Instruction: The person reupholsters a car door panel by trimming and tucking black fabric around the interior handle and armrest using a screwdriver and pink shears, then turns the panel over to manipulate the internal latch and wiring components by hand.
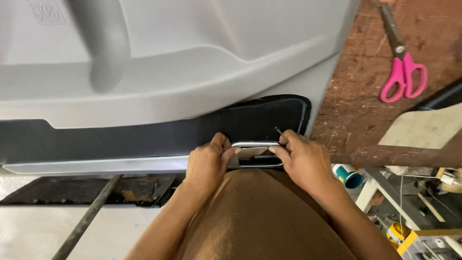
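A large grey car door panel (pixel 168 72) lies across a worn brown workbench (pixel 356 101), with a black lower section (pixel 144 137) and a silver trim strip (pixel 96 165) along its near edge. A chrome inner door handle (pixel 253 153) sits at the panel's near right corner. My left hand (pixel 208 161) grips the handle's left end. My right hand (pixel 302 156) rests on the handle's right end and pinches a thin dark metal tool (pixel 278 130) that sticks up between its fingers.
Pink-handled scissors (pixel 403 67) lie on the bench at the upper right. A pale board (pixel 423 130) lies at the right edge. Below the bench are a teal cup (pixel 349 176), a yellow tape roll (pixel 397 233) and a metal rod (pixel 89 216) over the floor.
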